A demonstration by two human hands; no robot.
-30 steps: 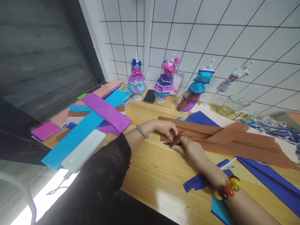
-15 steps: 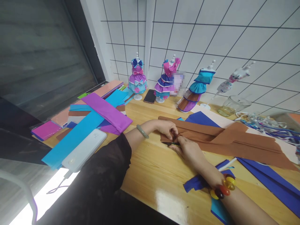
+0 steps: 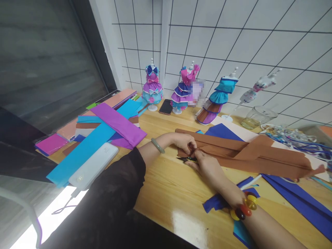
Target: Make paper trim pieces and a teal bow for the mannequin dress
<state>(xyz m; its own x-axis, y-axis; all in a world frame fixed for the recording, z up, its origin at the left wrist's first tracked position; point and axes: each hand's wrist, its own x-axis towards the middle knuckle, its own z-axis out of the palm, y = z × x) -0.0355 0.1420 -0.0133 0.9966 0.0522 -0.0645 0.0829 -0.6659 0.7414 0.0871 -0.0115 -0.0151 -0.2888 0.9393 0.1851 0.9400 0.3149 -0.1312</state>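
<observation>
A long folded piece of brown fabric (image 3: pixel 275 160) stretches across the right side of the table. With fingers bent in a pinch, my left hand (image 3: pixel 184 142) grips its near-left edge. My right hand (image 3: pixel 209 167) meets it there, thumb and finger closed on the same edge. Under the right fingers lies a pair of small scissors (image 3: pixel 185 159), dark pointed blades showing to the left, the handles mostly hidden in the hand. The exact pinch point between the fingertips is covered.
Small dress forms in colourful dresses (image 3: pixel 152 86) stand along the wall, near a phone (image 3: pixel 166 107) and a glass bowl (image 3: pixel 256 117). Blue fabric (image 3: pixel 298 204) and scraps (image 3: pixel 218 203) lie right. Purple fabric (image 3: pixel 119 124) and a white power bank (image 3: pixel 94 166) are left.
My right hand has shifted slightly left, and more of the scissors' blades shows. The far right end of the brown fabric has pulled in and curled up. My left hand stays put.
</observation>
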